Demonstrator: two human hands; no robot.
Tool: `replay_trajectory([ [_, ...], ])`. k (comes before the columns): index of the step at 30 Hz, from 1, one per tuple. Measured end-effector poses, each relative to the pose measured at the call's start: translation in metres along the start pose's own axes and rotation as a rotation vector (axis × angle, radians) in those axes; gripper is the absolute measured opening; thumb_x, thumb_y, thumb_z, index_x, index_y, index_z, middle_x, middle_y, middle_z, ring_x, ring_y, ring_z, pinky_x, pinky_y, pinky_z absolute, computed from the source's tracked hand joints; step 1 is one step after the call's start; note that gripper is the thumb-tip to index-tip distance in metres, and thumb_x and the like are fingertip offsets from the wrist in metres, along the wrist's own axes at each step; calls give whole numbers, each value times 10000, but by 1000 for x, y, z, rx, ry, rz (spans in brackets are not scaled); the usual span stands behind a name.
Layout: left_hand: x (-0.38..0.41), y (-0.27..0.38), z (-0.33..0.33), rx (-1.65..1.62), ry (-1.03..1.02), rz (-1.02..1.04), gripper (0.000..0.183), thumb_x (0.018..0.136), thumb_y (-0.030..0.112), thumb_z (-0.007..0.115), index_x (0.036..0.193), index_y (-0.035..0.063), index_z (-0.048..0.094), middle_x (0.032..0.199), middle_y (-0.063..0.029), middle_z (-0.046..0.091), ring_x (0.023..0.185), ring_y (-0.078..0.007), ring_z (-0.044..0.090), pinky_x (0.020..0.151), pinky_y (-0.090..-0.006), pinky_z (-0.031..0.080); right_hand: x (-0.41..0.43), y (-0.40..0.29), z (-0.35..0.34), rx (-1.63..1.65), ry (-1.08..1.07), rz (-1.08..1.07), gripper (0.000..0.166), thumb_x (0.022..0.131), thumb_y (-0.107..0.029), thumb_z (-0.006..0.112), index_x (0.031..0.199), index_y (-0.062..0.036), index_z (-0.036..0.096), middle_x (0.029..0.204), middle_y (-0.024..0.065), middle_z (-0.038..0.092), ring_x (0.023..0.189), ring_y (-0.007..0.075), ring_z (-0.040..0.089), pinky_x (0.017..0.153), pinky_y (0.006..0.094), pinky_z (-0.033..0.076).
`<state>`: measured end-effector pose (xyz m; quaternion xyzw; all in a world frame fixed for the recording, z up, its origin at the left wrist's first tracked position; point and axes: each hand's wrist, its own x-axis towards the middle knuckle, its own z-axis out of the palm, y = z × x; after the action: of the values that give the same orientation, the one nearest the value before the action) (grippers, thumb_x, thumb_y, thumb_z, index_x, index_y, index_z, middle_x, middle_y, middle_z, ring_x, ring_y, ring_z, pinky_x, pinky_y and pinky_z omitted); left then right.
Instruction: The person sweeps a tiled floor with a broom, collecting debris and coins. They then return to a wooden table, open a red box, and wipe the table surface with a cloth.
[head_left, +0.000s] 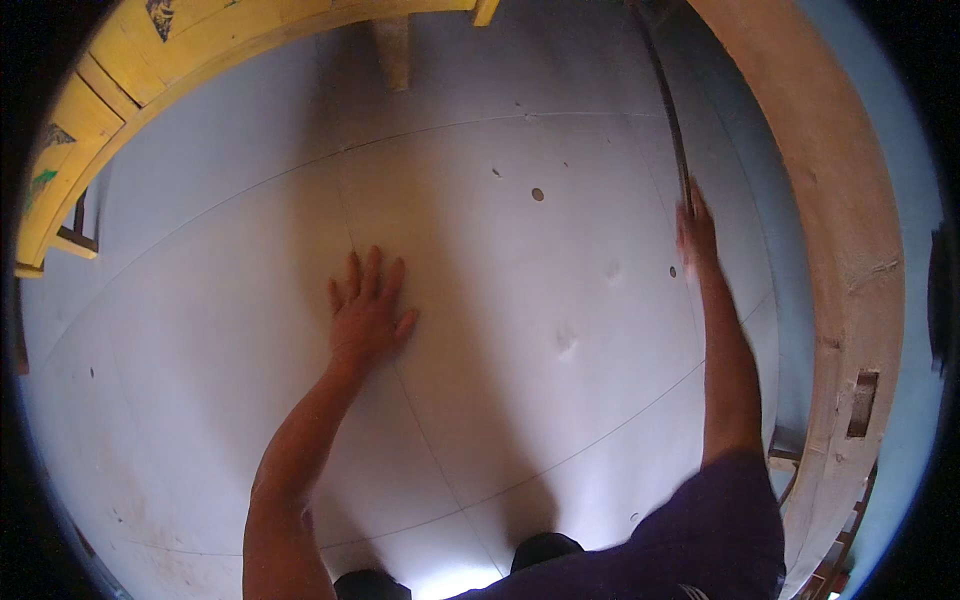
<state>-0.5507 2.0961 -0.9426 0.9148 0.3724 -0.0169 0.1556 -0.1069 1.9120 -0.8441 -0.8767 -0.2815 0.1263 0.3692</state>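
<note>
My right hand (697, 229) is closed around the near end of a long, thin dark rod (667, 97), which runs away from me toward the top of the view. Its far end fades into shadow, and the hand is slightly blurred. Palm down and fingers apart, my left hand (367, 319) is over the pale tiled floor (480, 390), holding nothing. Whether that palm presses on the tiles, I cannot tell. A small round disc (538, 194) lies on the floor between my hands, and a darker one (673, 272) is just beside my right wrist.
A thick wooden beam (847, 277) with a rectangular slot curves along the right, near a light blue wall (919, 300). Yellow painted wooden furniture (180, 67) spans the upper left, with a leg (393, 52) farther right. Small dark scraps (496, 173) dot the tiles.
</note>
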Motion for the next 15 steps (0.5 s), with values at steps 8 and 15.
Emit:
replay_trajectory([
  [8,-1,-2,1,12,-1,22,724,804,459,554,1420,211,265,1510,-94,129,1386,-352,83,1052,-610,113,153,-59,16,58,-22,403,458,919,-172,466,1367,-202,380,633,-1,439,499,81,388,405,239,325],
  [15,-6,-4,6,67,42,18,727,809,458,551,1423,198,262,1504,-106,145,1383,-357,90,1043,-619,132,-104,-4,-55,-313,-182,295,486,939,-212,408,1411,-170,296,716,40,501,493,106,434,436,286,422],
])
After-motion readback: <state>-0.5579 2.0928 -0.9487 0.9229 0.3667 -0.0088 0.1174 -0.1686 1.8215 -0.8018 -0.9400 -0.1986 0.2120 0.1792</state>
